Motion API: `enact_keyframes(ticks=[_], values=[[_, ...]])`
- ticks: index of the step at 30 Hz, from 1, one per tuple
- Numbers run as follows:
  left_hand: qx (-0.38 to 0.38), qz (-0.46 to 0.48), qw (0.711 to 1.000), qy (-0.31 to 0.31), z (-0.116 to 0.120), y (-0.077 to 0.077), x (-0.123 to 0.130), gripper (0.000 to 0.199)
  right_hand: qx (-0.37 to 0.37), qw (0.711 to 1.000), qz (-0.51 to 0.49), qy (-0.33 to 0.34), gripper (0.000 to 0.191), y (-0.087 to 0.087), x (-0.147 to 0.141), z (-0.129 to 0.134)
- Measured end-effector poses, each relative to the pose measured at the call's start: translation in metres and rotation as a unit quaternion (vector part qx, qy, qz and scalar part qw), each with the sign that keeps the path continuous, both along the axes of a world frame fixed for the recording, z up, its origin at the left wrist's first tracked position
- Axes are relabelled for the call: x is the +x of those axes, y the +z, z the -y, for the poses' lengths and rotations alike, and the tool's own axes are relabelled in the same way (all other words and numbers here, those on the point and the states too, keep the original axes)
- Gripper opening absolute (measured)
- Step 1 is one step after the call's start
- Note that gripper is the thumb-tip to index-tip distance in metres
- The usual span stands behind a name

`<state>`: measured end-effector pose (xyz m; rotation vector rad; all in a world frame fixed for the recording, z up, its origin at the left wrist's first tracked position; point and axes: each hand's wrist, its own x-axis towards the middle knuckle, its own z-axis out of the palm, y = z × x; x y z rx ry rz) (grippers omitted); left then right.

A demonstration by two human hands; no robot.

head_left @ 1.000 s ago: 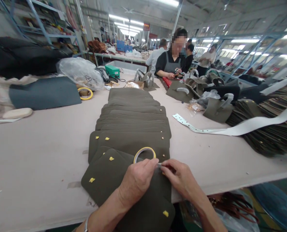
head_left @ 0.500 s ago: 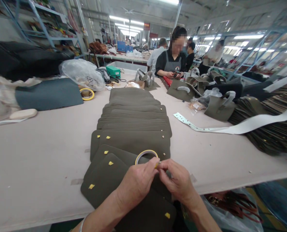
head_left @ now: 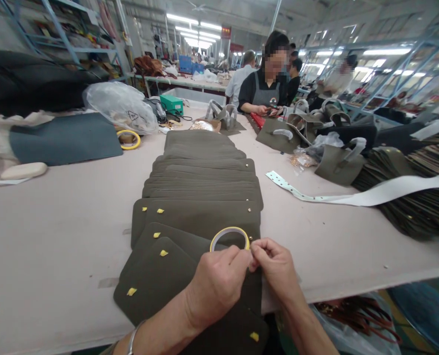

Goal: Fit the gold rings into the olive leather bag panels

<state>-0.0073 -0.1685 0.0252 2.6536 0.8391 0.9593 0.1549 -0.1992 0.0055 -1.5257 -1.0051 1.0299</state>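
My left hand is closed around the lower part of a roll of yellow tape, which stands up above the fist. Right beside it, my right hand has thumb and forefinger pinched together at the roll's right edge; what lies between those fingertips is hidden. Below both hands lie dark olive leather panels, overlapping in a long row that runs away from me. Small yellow tape pieces stick to the nearest panels. Gold studs show along the panels' right side.
On the left are a blue-grey sheet, another tape roll and a clear plastic bag. A white strip crosses the right side before a stack of dark pieces. A person stands across the table.
Both hands have shifted slightly to the right with the tape roll, which now stands more openly above the left fist. The yellow bit between the fingertips is no longer visible. The view has shifted slightly.
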Motion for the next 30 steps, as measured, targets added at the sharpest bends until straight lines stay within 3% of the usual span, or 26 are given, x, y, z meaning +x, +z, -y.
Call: enact_keyframes(ticks=[3,9,18,25,30], values=[[-0.001,-0.043,0.999,0.024,-0.003,-0.004,0.005,0.016,-0.047,0.999,-0.003,0.003,0.033,-0.006,0.020,-0.010],[0.000,-0.197,0.980,0.038,-0.015,-0.025,0.009,0.005,-0.075,0.988,0.120,0.054,0.033,-0.003,0.032,-0.021],[-0.004,-0.193,0.981,0.033,-0.014,-0.029,0.007,0.006,0.002,0.920,0.376,0.110,0.017,0.001,0.020,-0.033],[-0.034,-0.187,0.981,0.040,-0.014,-0.028,0.006,0.005,0.013,0.906,0.419,0.051,0.017,-0.004,0.023,-0.025],[-0.044,-0.181,0.981,0.057,-0.012,-0.028,0.006,0.007,0.064,0.900,0.424,0.075,0.017,-0.005,0.025,-0.012]])
